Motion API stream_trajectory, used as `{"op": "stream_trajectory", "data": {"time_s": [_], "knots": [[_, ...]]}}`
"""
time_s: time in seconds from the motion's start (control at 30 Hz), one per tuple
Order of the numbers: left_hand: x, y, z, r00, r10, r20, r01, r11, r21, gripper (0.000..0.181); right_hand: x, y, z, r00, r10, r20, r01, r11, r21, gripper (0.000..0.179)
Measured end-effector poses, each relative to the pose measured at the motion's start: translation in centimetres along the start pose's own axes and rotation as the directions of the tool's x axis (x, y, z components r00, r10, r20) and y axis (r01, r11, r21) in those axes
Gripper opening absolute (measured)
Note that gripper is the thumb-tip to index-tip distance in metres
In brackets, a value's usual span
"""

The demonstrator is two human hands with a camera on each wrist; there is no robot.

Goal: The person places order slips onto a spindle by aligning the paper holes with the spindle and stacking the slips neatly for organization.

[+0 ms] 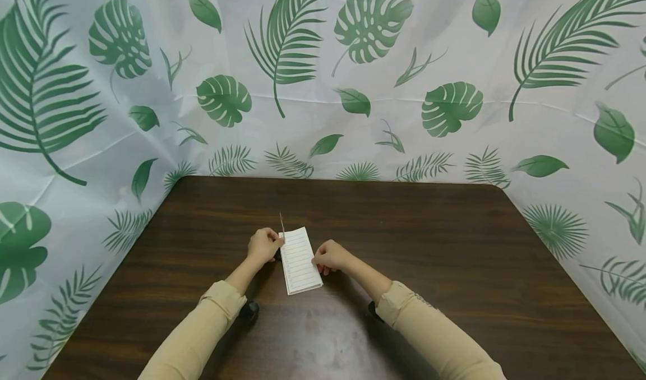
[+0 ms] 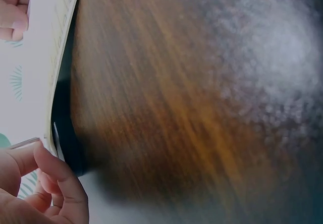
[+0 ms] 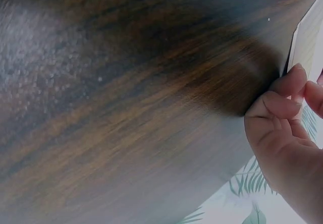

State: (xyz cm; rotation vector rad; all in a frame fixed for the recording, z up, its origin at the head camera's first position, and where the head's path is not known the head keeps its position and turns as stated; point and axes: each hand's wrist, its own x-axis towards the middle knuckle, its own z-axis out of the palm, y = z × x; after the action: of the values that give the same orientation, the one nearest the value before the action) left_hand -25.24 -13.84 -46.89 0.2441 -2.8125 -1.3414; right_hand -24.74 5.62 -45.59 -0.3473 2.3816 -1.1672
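Note:
A narrow white notepad (image 1: 301,265) with ruled lines lies tilted between the two hands in the head view. The left hand (image 1: 263,245) is at its upper left edge, where thumb and forefinger pinch a thin strip (image 1: 282,223) that sticks up past the top of the pad. That strip (image 2: 24,144) looks slender and greyish in the left wrist view; cannot tell its kind. A dark object (image 2: 69,146) shows beside those fingers, under the pad's edge. With curled fingers, the right hand (image 1: 331,256) pinches the notepad's right edge.
Both hands work over a dark wood-grain table (image 1: 429,245). A white curtain (image 1: 313,128) with green leaf prints hangs around its back and sides. Black wrist devices (image 1: 249,313) show below the rolled beige sleeves (image 1: 222,301).

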Motion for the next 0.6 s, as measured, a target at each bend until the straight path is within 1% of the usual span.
{"op": "stream_trajectory", "data": {"time_s": [0.1,0.2,0.3,0.53,0.6], "knots": [[-0.09,-0.13,0.06,1.000,0.002,0.012,-0.003,1.000,0.013,0.012,0.09,0.16,0.22,1.000,0.002,-0.011,-0.003,1.000,-0.028,0.020],[-0.15,-0.21,0.11,1.000,0.001,0.017,-0.001,1.000,0.018,0.012,0.17,0.27,0.46,1.000,-0.003,-0.009,0.002,0.997,-0.073,0.024],[-0.20,-0.30,0.17,1.000,0.003,0.017,-0.004,1.000,0.017,0.012,0.18,0.18,0.64,1.000,-0.003,0.002,0.003,0.995,-0.097,0.026],[-0.48,-0.27,0.54,0.999,0.047,-0.006,-0.047,0.996,0.078,0.013,0.10,-0.31,0.36,1.000,0.021,0.010,-0.019,0.989,-0.144,0.027],[-0.55,-0.25,0.64,0.999,0.050,-0.019,-0.049,0.995,0.091,0.014,0.21,-0.36,0.28,1.000,0.021,0.018,-0.018,0.987,-0.160,0.029]]}}
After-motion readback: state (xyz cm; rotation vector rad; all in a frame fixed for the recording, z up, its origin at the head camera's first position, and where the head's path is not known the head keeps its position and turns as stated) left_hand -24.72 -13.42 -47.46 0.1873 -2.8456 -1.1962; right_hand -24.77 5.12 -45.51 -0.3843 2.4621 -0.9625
